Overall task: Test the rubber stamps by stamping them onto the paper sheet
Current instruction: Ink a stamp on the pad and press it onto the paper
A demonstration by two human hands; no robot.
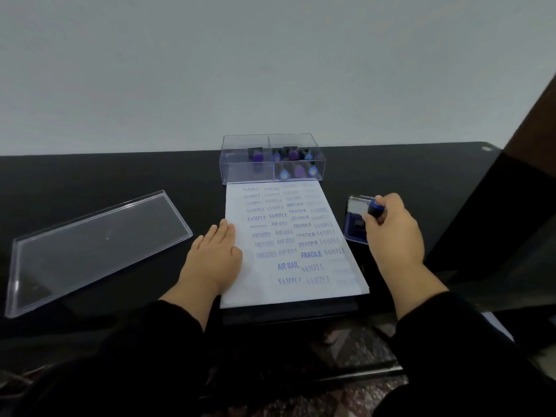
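Stamp over the ink pad, sheet pinned flat.

I see my right hand [391,233] pinching a blue stamp [376,208] above the open ink pad [356,219] (just right of the paper sheet [288,236]); my left hand [215,254] lies flat, fingers pressed together, on the sheet's left edge, clear box [272,159] beyond.

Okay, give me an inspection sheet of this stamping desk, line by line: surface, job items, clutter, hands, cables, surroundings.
Surface: black desk, matte.
Job's things: paper covered with blue prints (SAMPLE, FRAGILE, AIR MAIL, AMENDED); ink pad open, right of paper; stamp over the pad; clear box behind the paper, holding more stamps.
Clutter: clear lid lying flat at left.
Hands: left hand flat, on the paper's left edge; right hand has its grip on the stamp.
Cables: nothing seen.
Surroundings: plain pale wall; dark panel at right edge; patterned floor below.
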